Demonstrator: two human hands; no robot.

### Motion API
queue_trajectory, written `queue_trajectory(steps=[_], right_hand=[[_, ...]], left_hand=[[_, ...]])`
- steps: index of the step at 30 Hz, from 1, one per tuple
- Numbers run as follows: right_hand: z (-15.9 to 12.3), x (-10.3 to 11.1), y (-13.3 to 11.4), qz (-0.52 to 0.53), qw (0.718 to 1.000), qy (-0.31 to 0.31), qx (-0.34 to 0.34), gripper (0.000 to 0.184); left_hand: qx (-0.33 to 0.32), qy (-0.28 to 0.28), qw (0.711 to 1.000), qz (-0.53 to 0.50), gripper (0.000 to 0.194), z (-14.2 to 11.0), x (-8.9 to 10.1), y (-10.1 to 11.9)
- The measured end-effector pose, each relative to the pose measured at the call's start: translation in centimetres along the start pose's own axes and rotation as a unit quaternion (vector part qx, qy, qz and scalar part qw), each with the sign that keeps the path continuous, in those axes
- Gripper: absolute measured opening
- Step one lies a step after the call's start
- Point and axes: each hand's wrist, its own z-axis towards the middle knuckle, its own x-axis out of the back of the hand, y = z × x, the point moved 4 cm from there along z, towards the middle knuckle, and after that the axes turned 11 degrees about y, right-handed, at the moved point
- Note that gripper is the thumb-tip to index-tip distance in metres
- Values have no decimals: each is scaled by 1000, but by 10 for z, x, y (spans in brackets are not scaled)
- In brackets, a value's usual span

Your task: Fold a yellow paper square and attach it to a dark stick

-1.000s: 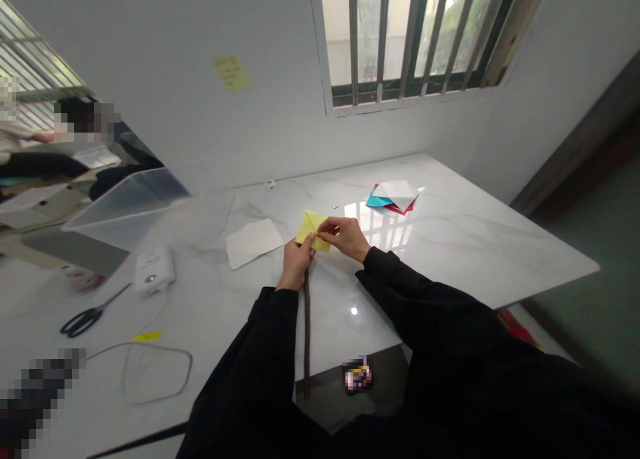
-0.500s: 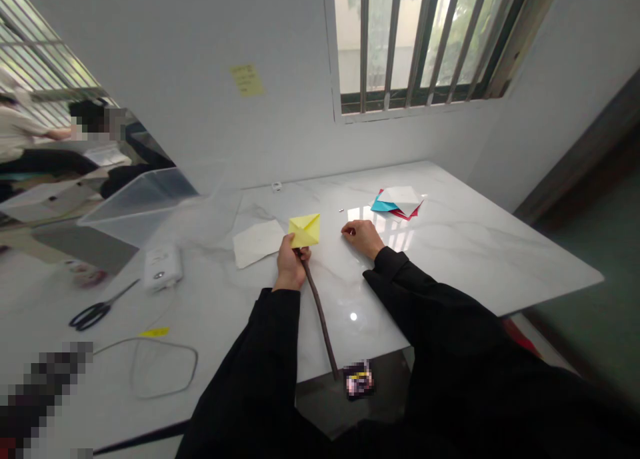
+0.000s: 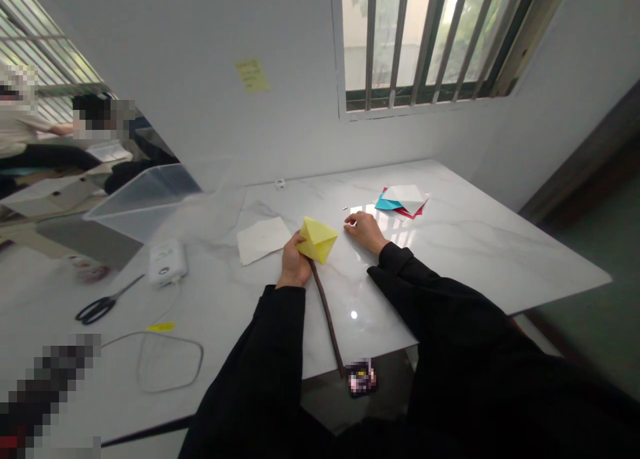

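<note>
My left hand [image 3: 291,267] grips a folded yellow paper shape [image 3: 317,239] together with the top of a thin dark stick [image 3: 327,319] that slants down toward the table's near edge. The yellow shape is held just above the white marble table [image 3: 450,246]. My right hand [image 3: 366,230] rests on the table to the right of the paper, fingers loosely curled, nothing visible in it. A tiny metal piece [image 3: 345,208] lies just beyond its fingertips.
A white sheet [image 3: 263,239] lies left of my left hand. Folded blue, red and white papers [image 3: 403,199] sit farther back right. At left are a white device [image 3: 167,262] with a cable, scissors [image 3: 103,305], a clear plastic bin [image 3: 143,196], and people beyond.
My right hand let go of the yellow paper and moved right onto the table. My left hand turned the paper and stick, whose lower end swung rightward.
</note>
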Motion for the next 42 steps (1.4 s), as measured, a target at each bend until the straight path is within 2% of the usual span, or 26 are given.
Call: queue_trajectory(steps=[5,9,11,14,16,18,21,23,28,31,35,37,40,42], right_hand=[[26,-10,-1,-43,998,-32,17,22],[47,-5,-4,-55,998,1,2,35],[49,1,-12,-29,999,11,10,29],[36,13,-31,78,996,35,7,18],[18,21,-41,174,984,38,-5,26],[-4,23,-48,246,969,0,-14,35],[-30,21,-51,272,960,-53,-37,48],[-39,21,-52,257,964,-47,-43,44],[-43,25,-59,241,969,1,-60,40],[-39,29,-56,228,970,31,-73,24],[-33,31,-37,237,960,72,-127,42],[-31,30,-27,255,949,88,-162,44],[-29,24,-21,290,934,85,-193,40],[-28,21,-22,310,927,76,-196,34]], left_hand=[[-12,-25,999,26,23,0,-1,1],[-2,-15,1000,22,22,1,-1,0],[-1,3,1000,20,21,1,0,-1],[-7,25,999,29,22,2,0,-2],[-9,33,999,31,22,2,0,-3],[-8,29,999,36,21,1,0,-3],[-21,6,998,66,22,-1,-4,-4],[-29,-19,995,93,25,-3,-7,-6],[-34,-70,985,154,31,-10,-13,-11],[-39,-79,981,173,35,-13,-14,-8],[-52,-103,970,212,44,-15,-13,-4],[-73,-117,959,247,47,-17,-14,-5],[-103,-134,944,285,41,-17,-16,-10],[-114,-117,942,295,32,-15,-16,-12]])
